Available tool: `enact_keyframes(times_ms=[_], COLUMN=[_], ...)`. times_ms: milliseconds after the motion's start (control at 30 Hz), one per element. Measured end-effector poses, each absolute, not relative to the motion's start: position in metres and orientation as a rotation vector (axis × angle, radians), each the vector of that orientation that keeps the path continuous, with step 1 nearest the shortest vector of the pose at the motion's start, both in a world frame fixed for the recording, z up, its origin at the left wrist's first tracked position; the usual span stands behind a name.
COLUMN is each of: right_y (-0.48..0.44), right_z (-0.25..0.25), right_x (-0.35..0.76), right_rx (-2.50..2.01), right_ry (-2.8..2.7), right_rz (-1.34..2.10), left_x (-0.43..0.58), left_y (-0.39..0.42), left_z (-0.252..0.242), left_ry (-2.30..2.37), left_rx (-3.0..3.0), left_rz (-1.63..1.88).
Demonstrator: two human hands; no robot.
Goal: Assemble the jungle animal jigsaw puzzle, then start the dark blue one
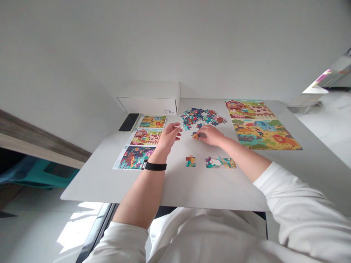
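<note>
My right hand [210, 135] has its fingers closed on a puzzle piece [195, 136] just in front of a heap of loose puzzle pieces [201, 115]. My left hand [170, 136] hovers left of the heap, fingers curved and apart, with nothing in it. Nearer to me lie a small joined section [190, 162] with orange and green leaves and a longer joined strip [221, 163] showing a white animal. Beside my left forearm, partly covered by it, is a printed picture sheet [134, 141] with three scenes.
At the back left stands a white box [149, 104], and a black phone [128, 122] lies in front of it. Two assembled-looking farm and safari pictures [263, 126] lie at the right. The white table [109, 186] meets a wall behind; a teal stool [46, 171] is at lower left.
</note>
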State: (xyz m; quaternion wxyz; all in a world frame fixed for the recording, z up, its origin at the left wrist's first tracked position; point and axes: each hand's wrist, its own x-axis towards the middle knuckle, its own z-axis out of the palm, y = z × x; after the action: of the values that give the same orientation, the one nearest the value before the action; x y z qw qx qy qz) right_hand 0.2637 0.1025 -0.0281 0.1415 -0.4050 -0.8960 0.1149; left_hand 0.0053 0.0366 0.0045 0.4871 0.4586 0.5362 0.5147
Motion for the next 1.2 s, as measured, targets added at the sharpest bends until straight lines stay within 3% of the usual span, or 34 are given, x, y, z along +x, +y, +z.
enact_keyframes(times_ms=[633,867,1200], right_y=[0.103,0.124,0.173], right_z=[-0.024,-0.019,-0.021], right_x=[0.265,0.309,0.387], right_rx=[-1.183,-1.472,-1.778], right_ry=[-2.64,-2.438,-2.271], right_rz=[0.246,0.144,0.144], left_x=[0.013,0.023,0.028], left_y=[0.041,0.042,0.041], left_z=[-0.019,-0.031,-0.03], left_ry=[1.356,1.473,1.486], left_rx=[1.261,1.693,1.639], left_rz=[1.202,1.098,1.113])
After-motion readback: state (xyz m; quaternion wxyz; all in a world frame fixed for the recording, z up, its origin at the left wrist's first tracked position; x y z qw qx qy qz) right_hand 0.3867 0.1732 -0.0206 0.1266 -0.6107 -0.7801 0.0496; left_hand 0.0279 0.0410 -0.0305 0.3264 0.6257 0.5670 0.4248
